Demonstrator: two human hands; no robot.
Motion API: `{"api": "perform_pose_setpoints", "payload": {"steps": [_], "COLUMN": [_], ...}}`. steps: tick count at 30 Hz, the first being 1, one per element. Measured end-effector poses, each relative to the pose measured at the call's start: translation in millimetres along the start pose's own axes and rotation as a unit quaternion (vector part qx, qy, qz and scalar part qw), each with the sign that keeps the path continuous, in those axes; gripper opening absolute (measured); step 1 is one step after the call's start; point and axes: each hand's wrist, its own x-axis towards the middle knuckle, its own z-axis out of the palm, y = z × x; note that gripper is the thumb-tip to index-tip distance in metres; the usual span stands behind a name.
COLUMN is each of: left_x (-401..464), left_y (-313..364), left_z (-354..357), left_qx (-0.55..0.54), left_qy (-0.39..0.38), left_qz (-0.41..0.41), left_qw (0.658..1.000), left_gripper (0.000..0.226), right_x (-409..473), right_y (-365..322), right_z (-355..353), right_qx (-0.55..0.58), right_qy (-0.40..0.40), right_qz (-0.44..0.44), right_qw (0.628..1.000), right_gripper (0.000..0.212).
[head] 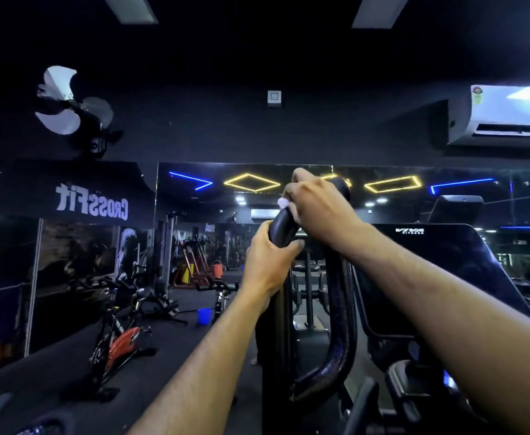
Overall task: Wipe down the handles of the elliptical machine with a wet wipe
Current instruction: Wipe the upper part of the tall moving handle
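A black looped handle (340,302) of the elliptical machine rises in the middle of the view. My left hand (268,259) grips the handle's left bar just below the top bend. My right hand (317,204) is wrapped over the top of the loop, fingers curled around it. A small white bit of wet wipe (282,202) peeks out under the fingers of that hand, pressed against the handle. Most of the wipe is hidden by the hand.
The elliptical's dark console (439,255) stands right of the handle. A red and black spin bike (116,337) sits on the floor to the left, with a blue bucket (204,316) behind it. A mirror wall faces me; a wall fan (72,102) and an air conditioner (508,114) hang above.
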Motion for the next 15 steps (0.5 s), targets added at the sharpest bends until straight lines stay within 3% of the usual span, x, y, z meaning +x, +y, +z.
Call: {"api": "perform_pose_setpoints", "payload": {"steps": [3, 5, 7, 10, 12, 15], "left_x": [-1, -2, -1, -1, 2, 6], "left_y": [-4, -8, -9, -10, -13, -21], "left_z": [-3, -5, -5, -5, -4, -3], "left_qx": [-0.055, -0.122, -0.178, -0.214, -0.215, -0.198], "left_qy": [-0.032, -0.038, -0.029, -0.012, -0.022, -0.025], "left_qz": [-0.007, -0.025, -0.066, -0.106, -0.118, -0.108], "left_qw": [0.998, 0.991, 0.981, 0.971, 0.969, 0.974], "left_gripper": [0.023, 0.041, 0.065, 0.062, 0.063, 0.061], "right_x": [-9, -19, -25, -13, -5, -11], "right_y": [-10, 0, 13, 13, -1, -20], "right_z": [-7, -16, -19, -13, -5, 4], "right_qx": [-0.016, 0.006, 0.0, -0.006, -0.002, 0.031], "right_qy": [-0.061, -0.094, -0.07, -0.01, 0.007, 0.001], "right_qz": [-0.113, -0.155, -0.14, -0.038, 0.015, -0.002], "right_qw": [0.992, 0.983, 0.988, 0.999, 1.0, 1.0], "right_gripper": [0.018, 0.023, 0.022, 0.004, 0.007, 0.013]}}
